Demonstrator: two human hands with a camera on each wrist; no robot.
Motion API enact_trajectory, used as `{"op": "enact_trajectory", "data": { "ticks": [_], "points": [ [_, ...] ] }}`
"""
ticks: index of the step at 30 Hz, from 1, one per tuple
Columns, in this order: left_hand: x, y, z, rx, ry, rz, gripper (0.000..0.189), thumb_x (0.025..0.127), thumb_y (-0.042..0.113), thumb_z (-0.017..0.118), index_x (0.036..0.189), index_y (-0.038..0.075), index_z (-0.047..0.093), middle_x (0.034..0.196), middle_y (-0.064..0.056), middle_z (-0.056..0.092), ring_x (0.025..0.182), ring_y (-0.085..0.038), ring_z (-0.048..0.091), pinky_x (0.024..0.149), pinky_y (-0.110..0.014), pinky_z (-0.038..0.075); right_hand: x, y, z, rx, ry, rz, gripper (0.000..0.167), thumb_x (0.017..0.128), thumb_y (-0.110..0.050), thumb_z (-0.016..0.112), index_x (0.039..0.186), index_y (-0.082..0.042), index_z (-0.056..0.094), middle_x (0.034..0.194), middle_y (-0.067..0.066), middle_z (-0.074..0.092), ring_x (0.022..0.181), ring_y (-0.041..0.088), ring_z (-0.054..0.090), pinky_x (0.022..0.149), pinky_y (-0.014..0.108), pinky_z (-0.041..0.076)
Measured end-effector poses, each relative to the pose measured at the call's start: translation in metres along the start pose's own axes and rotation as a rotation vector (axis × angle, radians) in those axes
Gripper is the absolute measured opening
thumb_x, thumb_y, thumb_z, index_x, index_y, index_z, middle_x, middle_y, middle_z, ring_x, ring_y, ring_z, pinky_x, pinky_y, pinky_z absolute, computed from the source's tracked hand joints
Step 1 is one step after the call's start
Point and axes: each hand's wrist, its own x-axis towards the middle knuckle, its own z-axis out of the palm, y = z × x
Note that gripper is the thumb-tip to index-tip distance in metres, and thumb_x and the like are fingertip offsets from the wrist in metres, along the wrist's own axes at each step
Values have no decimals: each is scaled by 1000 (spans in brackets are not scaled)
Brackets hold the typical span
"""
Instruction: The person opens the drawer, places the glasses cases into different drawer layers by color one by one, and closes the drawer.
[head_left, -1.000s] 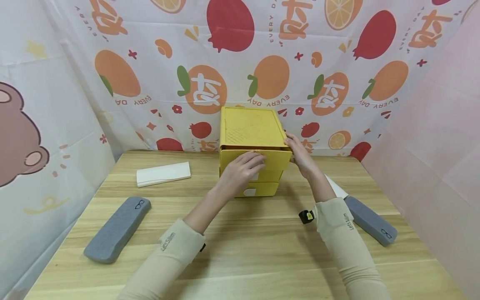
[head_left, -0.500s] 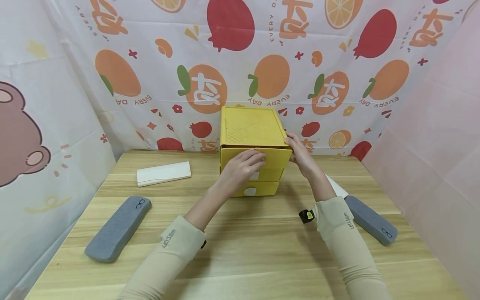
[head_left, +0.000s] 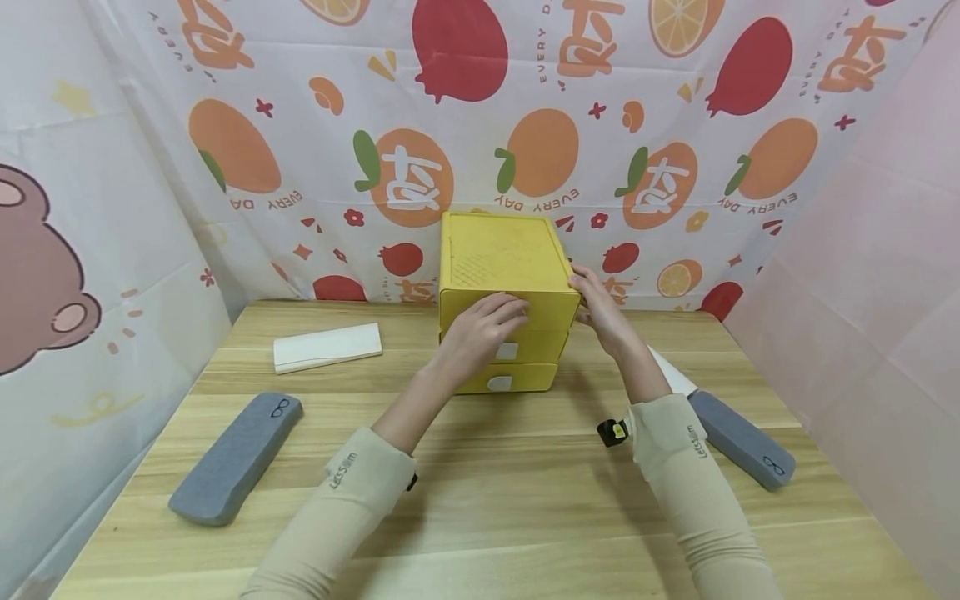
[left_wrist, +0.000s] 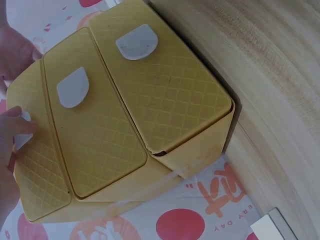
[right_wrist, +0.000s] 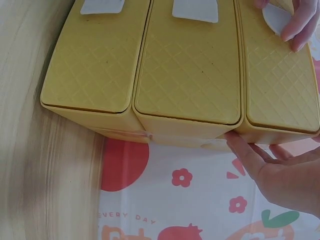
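Yellow 3-drawer unit [head_left: 510,250] stood on wooden table [head_left: 517,508]. Left hand [head_left: 478,329] at top handle [right_wrist: 275,19] — pinching or pressing, couldn't tell. Right hand [head_left: 606,315], fingers extended, touched its side — slack there might have let a push skid it.

We find the head view set high and farthest back, facing forward and down over the table [head_left: 487,508]. The left wrist view sits close, rolled sideways, facing the yellow drawer unit [head_left: 502,254] from its left — the right wrist view, also close and rolled oppositely, from its right. Both wrist views share three drawer fronts [left_wrist: 105,132], the left hand [head_left: 480,337] and the right hand [head_left: 602,312].
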Motion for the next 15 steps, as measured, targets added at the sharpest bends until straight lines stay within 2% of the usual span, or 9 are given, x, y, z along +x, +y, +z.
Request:
{"op": "enact_trajectory", "data": {
  "ticks": [4, 7, 11, 15],
  "points": [
    [0, 1, 0, -14, 22, -12, 23, 80, -8, 65, 100, 2, 69, 112, -8, 61, 109, -22, 51, 101, -26, 28, -1, -2, 1, 6, -4, 9, 52, 100, -30, 32, 146, -11, 18, 145, 11, 22, 131, 26, 24, 101, 52, 24],
    [2, 1, -1, -130, 60, -57, 22, 78, -5, 68, 99, 2, 69, 109, -9, 62, 107, -22, 53, 97, -26, 34, -3, -7, 2, 11, -8, 17, 51, 100, -27, 31, 146, -10, 17, 145, 12, 22, 130, 27, 24, 100, 52, 25],
    [5, 0, -11, -345, 170, -182, 20, 80, -2, 68, 99, 2, 68, 106, -8, 63, 102, -21, 54, 91, -26, 40, -11, -16, 7, 1, -10, 15, 51, 100, -24, 30, 146, -7, 16, 145, 15, 21, 131, 29, 24, 100, 52, 25],
    [7, -9, -20, -451, 319, -324, 17, 85, 3, 63, 102, 1, 67, 104, -8, 64, 101, -21, 54, 92, -29, 39, -16, -22, 10, -11, -9, 15, 51, 100, -23, 29, 146, -6, 15, 145, 16, 21, 131, 29, 23, 101, 52, 24]
  ]
}}
